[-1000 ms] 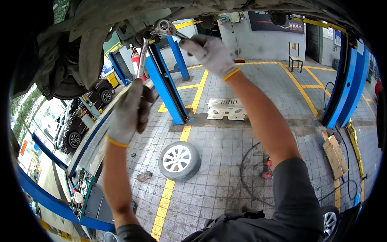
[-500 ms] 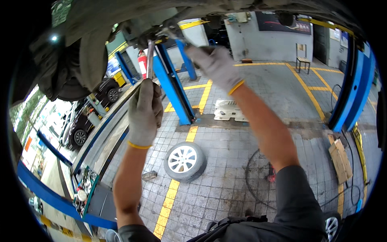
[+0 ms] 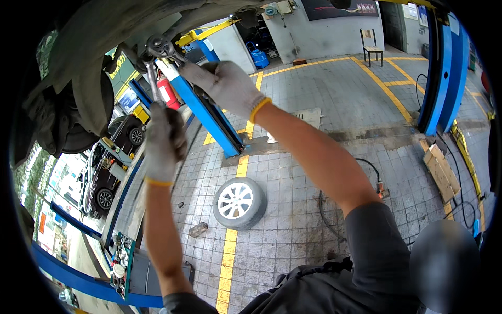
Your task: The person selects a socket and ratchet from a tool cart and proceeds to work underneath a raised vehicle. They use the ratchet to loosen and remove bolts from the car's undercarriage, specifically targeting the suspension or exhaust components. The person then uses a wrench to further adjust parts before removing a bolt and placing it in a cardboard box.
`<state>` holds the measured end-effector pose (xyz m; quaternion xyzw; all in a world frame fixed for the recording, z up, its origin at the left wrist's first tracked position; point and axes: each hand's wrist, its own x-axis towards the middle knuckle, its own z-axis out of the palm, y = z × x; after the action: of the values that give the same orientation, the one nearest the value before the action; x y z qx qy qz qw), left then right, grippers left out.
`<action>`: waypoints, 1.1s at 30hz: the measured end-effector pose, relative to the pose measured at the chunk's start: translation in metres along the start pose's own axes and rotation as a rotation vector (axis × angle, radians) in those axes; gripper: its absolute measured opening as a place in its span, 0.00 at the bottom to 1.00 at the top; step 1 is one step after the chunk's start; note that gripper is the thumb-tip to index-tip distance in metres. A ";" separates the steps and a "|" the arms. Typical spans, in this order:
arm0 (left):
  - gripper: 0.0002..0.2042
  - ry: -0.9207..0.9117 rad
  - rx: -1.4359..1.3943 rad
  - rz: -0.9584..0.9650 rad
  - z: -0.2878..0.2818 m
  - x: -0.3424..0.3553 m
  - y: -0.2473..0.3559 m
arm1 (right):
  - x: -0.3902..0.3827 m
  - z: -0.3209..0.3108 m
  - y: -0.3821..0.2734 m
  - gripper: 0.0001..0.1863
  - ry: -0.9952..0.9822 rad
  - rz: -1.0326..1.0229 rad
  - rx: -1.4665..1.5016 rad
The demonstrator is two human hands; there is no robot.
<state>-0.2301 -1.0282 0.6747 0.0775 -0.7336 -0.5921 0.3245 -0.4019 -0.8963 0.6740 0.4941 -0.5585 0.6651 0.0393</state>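
Above me is the dark underside of a raised car [image 3: 125, 26]. My left hand [image 3: 163, 138], in a grey glove with a yellow cuff, is closed around a steel wrench [image 3: 152, 82] that points up to the suspension parts. To its right, my right hand [image 3: 225, 83], gloved alike, is closed on the handle of a ratchet wrench [image 3: 161, 47]. The ratchet's round head lies close to the upper end of the left hand's wrench; I cannot tell exactly how it sits on the fastener. Both arms are stretched upward.
A wheel [image 3: 239, 203] lies on the tiled floor beside a small block [image 3: 198, 229]. Blue lift posts [image 3: 206, 112] stand ahead and right. A tool tray [image 3: 121, 264] is at lower left, a cardboard box [image 3: 441, 171] at right. A blurred round shape [image 3: 444, 267], perhaps a person's head, shows at lower right.
My right hand has moved left, closer to the left hand, and the ratchet head now shows plainly. The view has shifted. The blurred round shape has appeared at lower right.
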 end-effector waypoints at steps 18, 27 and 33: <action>0.19 0.269 0.014 0.086 0.017 -0.022 0.014 | 0.027 -0.024 0.011 0.46 0.034 -0.120 -0.272; 0.21 0.078 -0.614 0.245 -0.061 0.147 -0.185 | -0.052 0.082 -0.041 0.41 0.179 0.055 0.433; 0.36 -0.024 0.080 0.033 0.019 -0.001 -0.005 | 0.007 -0.007 0.016 0.46 0.282 -0.157 -0.309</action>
<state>-0.2417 -1.0136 0.6684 0.0713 -0.7618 -0.5576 0.3218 -0.4194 -0.9001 0.6687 0.4264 -0.6026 0.6289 0.2438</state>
